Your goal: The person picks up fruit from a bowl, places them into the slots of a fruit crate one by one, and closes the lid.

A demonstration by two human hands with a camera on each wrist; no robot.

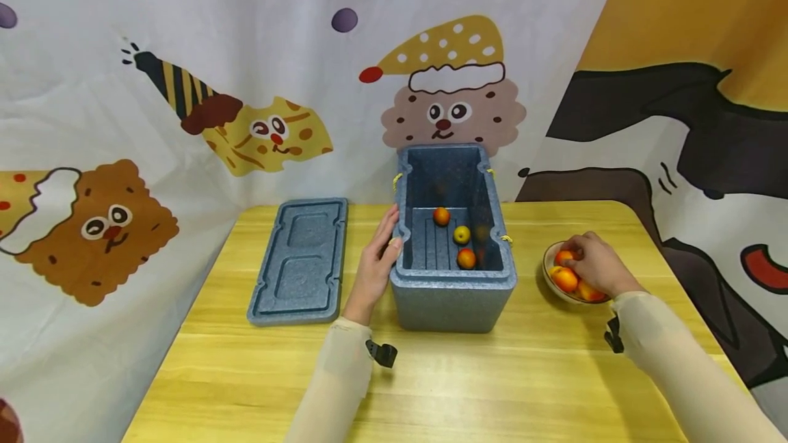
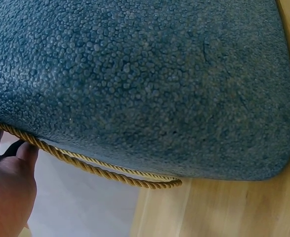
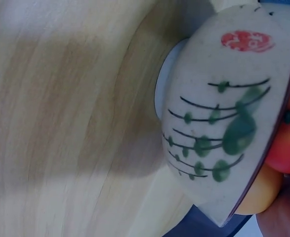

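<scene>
A grey foam box (image 1: 452,310) stands uncovered on the table, with two orange-red fruits (image 1: 466,259) and a yellow fruit (image 1: 462,235) on its floor. My left hand (image 1: 372,269) rests against its left wall near the rim, fingers extended. In the left wrist view, those fingers (image 2: 28,153) are beside a yellow rope handle (image 2: 98,170). At the right, my right hand (image 1: 600,265) reaches into a patterned bowl (image 3: 204,123), fingertips pinching an orange-red fruit (image 1: 563,258). More orange fruits (image 1: 565,280) lie under it; the palm hides part of the bowl.
The box's grey lid (image 1: 301,262) lies flat on the wooden table (image 1: 455,388), left of the box. A white cartoon-printed cloth (image 1: 277,33) hangs behind the table, close to the back of the box. More yellow rope (image 1: 507,239) shows on the box's right side.
</scene>
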